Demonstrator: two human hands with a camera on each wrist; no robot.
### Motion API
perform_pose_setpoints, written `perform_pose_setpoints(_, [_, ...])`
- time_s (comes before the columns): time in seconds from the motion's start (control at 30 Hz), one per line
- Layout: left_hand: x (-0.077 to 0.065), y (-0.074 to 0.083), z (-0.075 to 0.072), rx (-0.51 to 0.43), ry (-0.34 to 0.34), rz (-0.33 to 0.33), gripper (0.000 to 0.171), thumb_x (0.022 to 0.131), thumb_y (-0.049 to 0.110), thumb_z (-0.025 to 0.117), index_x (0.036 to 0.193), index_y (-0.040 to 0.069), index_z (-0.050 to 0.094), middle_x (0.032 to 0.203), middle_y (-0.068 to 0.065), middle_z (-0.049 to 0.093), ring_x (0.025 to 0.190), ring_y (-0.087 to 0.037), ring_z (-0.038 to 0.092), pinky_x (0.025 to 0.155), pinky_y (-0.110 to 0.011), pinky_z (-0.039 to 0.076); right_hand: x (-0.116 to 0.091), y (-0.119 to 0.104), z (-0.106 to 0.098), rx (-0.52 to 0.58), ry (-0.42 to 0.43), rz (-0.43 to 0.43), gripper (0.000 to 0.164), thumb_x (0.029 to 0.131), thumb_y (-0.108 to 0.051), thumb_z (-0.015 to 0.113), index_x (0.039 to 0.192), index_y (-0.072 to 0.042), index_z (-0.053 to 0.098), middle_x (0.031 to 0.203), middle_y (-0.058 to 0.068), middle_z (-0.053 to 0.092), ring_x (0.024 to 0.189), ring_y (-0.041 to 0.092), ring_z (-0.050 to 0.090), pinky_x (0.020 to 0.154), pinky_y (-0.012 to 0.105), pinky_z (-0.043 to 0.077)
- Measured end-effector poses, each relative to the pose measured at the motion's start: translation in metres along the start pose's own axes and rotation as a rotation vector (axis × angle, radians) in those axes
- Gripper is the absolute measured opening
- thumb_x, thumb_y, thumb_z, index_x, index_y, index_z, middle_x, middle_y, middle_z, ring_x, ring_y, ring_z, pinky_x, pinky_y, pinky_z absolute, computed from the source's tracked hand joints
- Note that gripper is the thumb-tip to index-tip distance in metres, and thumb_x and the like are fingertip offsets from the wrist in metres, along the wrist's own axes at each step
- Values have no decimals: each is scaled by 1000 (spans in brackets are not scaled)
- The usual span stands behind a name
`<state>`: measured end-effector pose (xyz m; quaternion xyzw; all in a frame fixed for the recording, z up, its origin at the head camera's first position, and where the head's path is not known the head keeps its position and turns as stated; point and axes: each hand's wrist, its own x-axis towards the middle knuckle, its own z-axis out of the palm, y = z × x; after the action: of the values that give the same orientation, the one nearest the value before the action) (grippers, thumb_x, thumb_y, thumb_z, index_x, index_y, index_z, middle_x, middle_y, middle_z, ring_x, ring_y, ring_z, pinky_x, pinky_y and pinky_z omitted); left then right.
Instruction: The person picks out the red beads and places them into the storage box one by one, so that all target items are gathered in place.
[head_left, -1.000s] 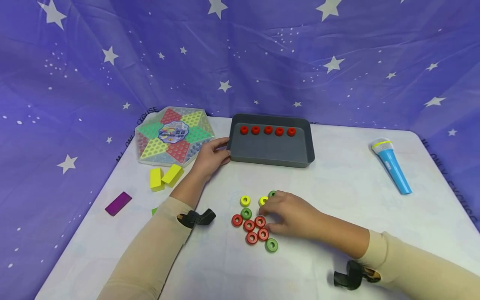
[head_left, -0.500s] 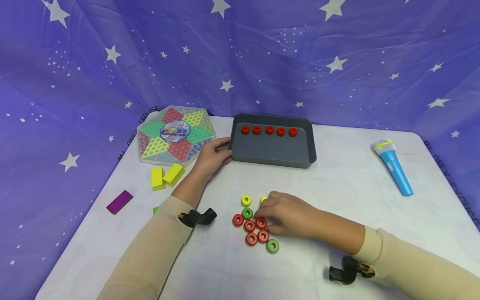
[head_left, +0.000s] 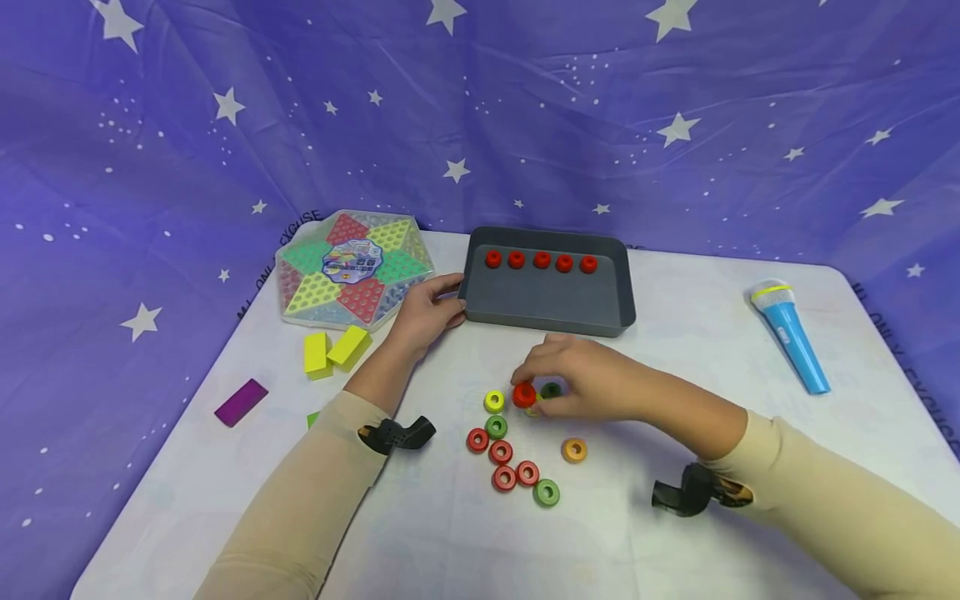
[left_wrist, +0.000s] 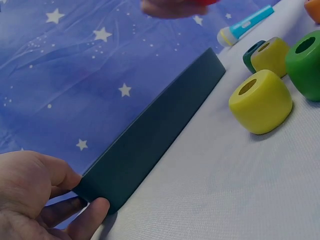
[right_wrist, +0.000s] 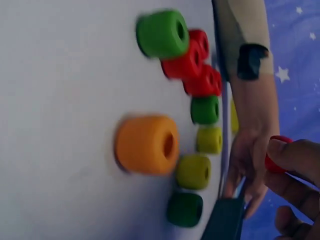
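Between thumb and fingers, my right hand (head_left: 592, 377) pinches a red bead (head_left: 524, 395), raised off the tabletop; the right wrist view also shows this red bead (right_wrist: 278, 154) at the fingertips. My left hand (head_left: 423, 317) grips the left end of the grey tray (head_left: 555, 296), with its thumb (left_wrist: 90, 220) against the tray's wall. A row of several red beads (head_left: 542, 260) sits inside the tray toward its back. Loose beads lie below the right hand: a yellow bead (head_left: 494, 402), a green bead (head_left: 496, 427), several red beads (head_left: 501, 452) and an orange bead (head_left: 574, 451).
A Chinese checkers set (head_left: 352, 267) lies left of the tray. Yellow blocks (head_left: 318, 356), a purple block (head_left: 241, 403) and a partly hidden green block (head_left: 312, 418) are near the left forearm. A blue toy microphone (head_left: 795, 337) lies at the right. Starry purple cloth (head_left: 480, 108) hangs behind.
My right hand has picked a red bead from the cluster and moved it up and away toward the tray, uncovering the orange bead. My left hand stays at the tray.
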<state>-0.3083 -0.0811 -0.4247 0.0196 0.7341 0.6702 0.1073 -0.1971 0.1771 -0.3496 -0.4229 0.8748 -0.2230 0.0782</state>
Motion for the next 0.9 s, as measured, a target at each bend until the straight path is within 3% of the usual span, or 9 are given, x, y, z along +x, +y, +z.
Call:
perform_pose_setpoints(0.23, [0, 1, 1, 1, -8, 3, 49, 96, 2, 61, 145, 9, 57, 146, -11, 55, 117, -27, 65, 86, -29, 62, 23, 24, -27, 55, 15, 68, 34, 86, -21, 79, 119, -20, 74, 112, -11, 70, 102, 16, 58, 82, 38, 56])
perform_pose_setpoints(0.47, [0, 2, 1, 6, 1, -4, 50, 96, 3, 62, 145, 11, 57, 146, -8, 55, 115, -24, 66, 87, -30, 61, 53, 49, -47, 57, 10, 110, 32, 88, -23, 78, 120, -20, 74, 118, -5, 71, 106, 25, 60, 90, 44, 54])
perform_pose_setpoints(0.7, [0, 1, 1, 9, 7, -8, 50, 96, 3, 63, 144, 13, 58, 145, -7, 56, 113, -22, 66, 87, -30, 62, 85, 64, -60, 43, -43, 180, 32, 88, -24, 80, 119, -20, 73, 109, -4, 70, 92, 28, 57, 74, 36, 50])
perform_pose_setpoints(0.8, [1, 1, 0, 7, 9, -8, 49, 96, 4, 63, 144, 13, 59, 144, -7, 57, 112, -22, 66, 86, -29, 62, 98, 68, -64, 35, -76, 187, 33, 87, -22, 81, 119, -17, 73, 110, -3, 71, 91, 26, 57, 75, 35, 52])
perform_pose_setpoints(0.9, [0, 1, 1, 11, 8, -10, 49, 96, 4, 63, 144, 14, 59, 144, -7, 57, 112, -22, 66, 85, -29, 62, 111, 72, -67, 27, -108, 198, 33, 87, -20, 81, 119, -15, 73, 111, -1, 72, 98, 25, 60, 83, 36, 54])
